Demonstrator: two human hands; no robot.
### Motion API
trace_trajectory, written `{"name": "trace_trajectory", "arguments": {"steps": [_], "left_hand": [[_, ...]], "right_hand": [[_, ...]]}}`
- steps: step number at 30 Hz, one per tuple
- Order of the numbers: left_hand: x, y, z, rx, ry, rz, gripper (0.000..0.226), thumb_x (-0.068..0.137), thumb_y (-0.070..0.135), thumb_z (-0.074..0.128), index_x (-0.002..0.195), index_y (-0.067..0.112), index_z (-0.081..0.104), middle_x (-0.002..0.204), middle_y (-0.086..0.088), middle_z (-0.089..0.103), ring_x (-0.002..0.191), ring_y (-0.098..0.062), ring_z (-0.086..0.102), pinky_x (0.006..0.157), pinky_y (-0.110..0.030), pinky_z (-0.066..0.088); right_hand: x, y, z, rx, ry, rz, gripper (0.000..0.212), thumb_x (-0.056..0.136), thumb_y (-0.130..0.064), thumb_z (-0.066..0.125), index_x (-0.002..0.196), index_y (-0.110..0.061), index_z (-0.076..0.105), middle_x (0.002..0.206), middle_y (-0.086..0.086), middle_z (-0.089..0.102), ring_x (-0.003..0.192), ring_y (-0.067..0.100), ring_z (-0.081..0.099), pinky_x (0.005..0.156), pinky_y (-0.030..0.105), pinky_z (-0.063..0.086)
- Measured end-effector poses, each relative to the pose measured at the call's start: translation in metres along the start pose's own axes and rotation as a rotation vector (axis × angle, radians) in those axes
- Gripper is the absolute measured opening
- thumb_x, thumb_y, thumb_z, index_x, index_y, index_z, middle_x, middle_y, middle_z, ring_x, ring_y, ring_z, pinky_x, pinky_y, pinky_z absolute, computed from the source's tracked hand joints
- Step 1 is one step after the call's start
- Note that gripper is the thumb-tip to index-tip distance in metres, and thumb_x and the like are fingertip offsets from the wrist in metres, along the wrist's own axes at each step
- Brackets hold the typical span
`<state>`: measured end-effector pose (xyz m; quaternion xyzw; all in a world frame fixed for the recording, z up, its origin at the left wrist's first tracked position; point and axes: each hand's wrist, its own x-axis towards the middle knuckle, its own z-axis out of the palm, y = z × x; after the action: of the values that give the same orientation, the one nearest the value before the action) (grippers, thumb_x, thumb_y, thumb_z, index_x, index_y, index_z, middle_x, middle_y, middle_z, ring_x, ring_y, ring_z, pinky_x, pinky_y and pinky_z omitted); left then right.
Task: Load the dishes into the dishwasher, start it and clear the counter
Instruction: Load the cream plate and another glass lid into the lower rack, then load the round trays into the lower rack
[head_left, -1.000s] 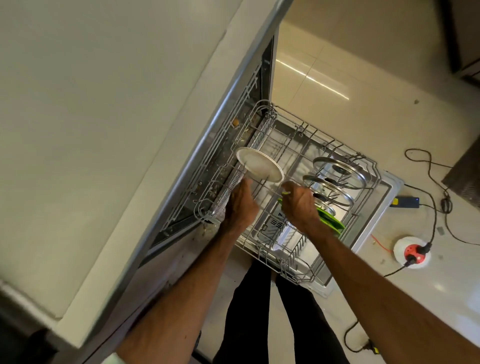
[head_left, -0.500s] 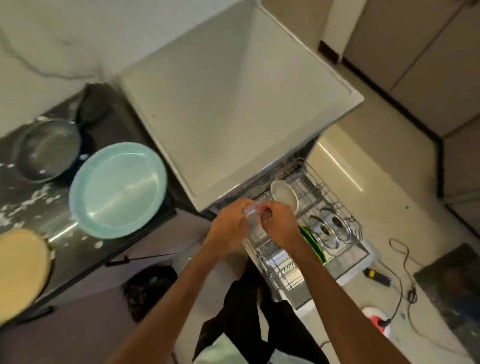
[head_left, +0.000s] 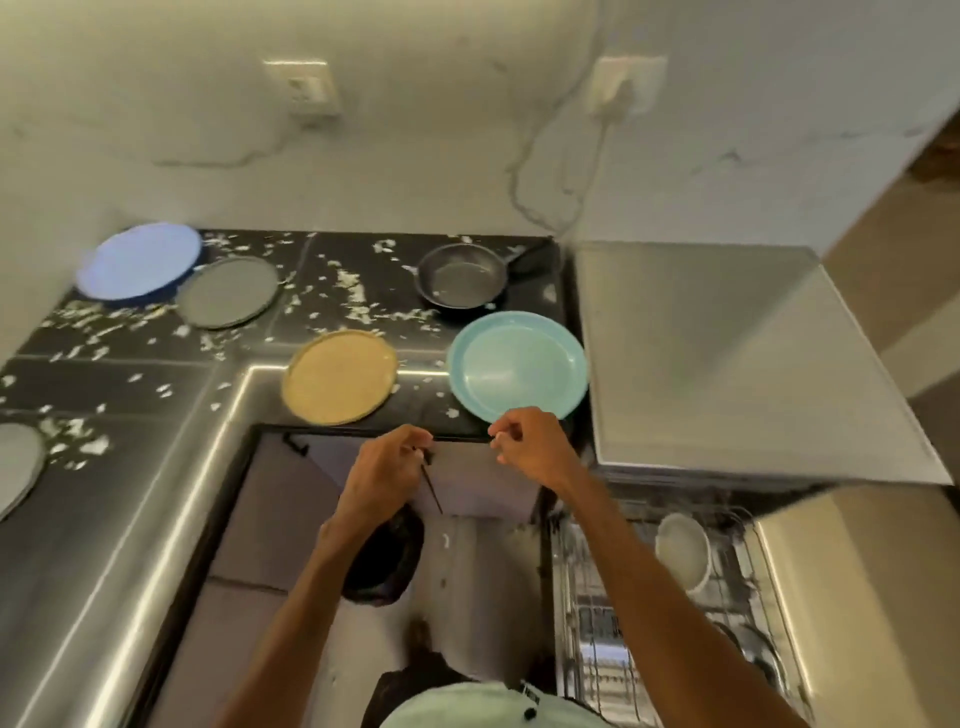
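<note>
On the black counter (head_left: 156, 374) lie a turquoise plate (head_left: 517, 366), a tan plate (head_left: 340, 376), a grey plate (head_left: 227, 292), a blue plate (head_left: 139, 261) and a dark frying pan (head_left: 462, 275). My left hand (head_left: 387, 475) and my right hand (head_left: 535, 441) hover at the counter's front edge, fingers loosely curled, holding nothing. The right hand is just below the turquoise plate's near rim. At the lower right the dishwasher's pulled-out rack (head_left: 587, 613) holds a white bowl (head_left: 683, 551).
The dishwasher's grey top (head_left: 727, 364) stands right of the counter. White scraps are scattered over the counter. Another grey plate (head_left: 15, 467) sits at the far left edge. A dark bag (head_left: 384, 561) lies on the floor below my hands. Wall sockets (head_left: 306, 85) are behind.
My view has swung from the dishwasher rack up to the counter. Both hands left the rack, where the white bowl stays, and rose to the counter's front edge near the turquoise plate.
</note>
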<state>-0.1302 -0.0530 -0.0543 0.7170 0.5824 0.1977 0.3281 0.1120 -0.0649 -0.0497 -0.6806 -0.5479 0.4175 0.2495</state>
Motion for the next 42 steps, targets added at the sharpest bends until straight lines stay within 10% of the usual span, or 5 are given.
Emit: {"name": "trace_trajectory", "arguments": {"steps": [8,14,19,32,42], "left_hand": [[-0.009,-0.103,-0.114,-0.011,0.185,-0.143,0.024,0.092,0.019,0.06,0.111,0.028,0.071,0.109,0.014,0.073,0.099,-0.004,0.068,0.091,-0.035,0.057],[-0.006,-0.176,-0.188,-0.004,0.24,-0.254,0.027,0.083,0.029,0.057,0.106,0.038,0.069,0.102,0.024,0.071,0.094,0.002,0.068,0.091,-0.039,0.057],[-0.016,-0.209,-0.234,0.004,0.275,-0.321,0.026,0.089,0.021,0.06,0.111,0.029,0.071,0.109,0.016,0.072,0.097,-0.001,0.067,0.089,-0.026,0.054],[-0.015,-0.236,-0.236,-0.035,0.402,-0.413,0.047,0.08,-0.013,0.046,0.107,0.014,0.074,0.11,0.005,0.071,0.077,0.007,0.06,0.067,0.001,0.041],[0.045,-0.212,-0.192,-0.01,0.338,-0.472,0.046,0.073,0.009,0.05,0.113,0.028,0.063,0.122,0.005,0.061,0.12,-0.017,0.055,0.106,-0.042,0.045]], "right_hand": [[0.058,-0.121,0.095,-0.056,-0.126,-0.092,0.014,0.095,-0.011,0.061,0.101,-0.015,0.073,0.09,0.001,0.076,0.072,0.01,0.073,0.059,0.018,0.055],[0.1,-0.188,0.18,-0.095,-0.18,-0.219,0.016,0.092,-0.011,0.062,0.088,-0.021,0.073,0.086,0.001,0.076,0.072,0.017,0.074,0.069,0.037,0.063],[0.116,-0.232,0.239,-0.079,-0.21,-0.27,0.015,0.093,-0.008,0.063,0.091,-0.017,0.075,0.083,-0.001,0.076,0.07,0.011,0.074,0.063,0.022,0.058],[0.16,-0.244,0.282,-0.152,-0.368,-0.321,0.015,0.09,-0.01,0.066,0.091,-0.021,0.075,0.083,-0.005,0.077,0.081,0.011,0.073,0.079,0.036,0.062],[0.241,-0.216,0.227,-0.216,-0.403,-0.361,0.015,0.087,-0.009,0.069,0.085,-0.022,0.076,0.076,-0.005,0.075,0.077,0.014,0.072,0.079,0.044,0.062]]}}
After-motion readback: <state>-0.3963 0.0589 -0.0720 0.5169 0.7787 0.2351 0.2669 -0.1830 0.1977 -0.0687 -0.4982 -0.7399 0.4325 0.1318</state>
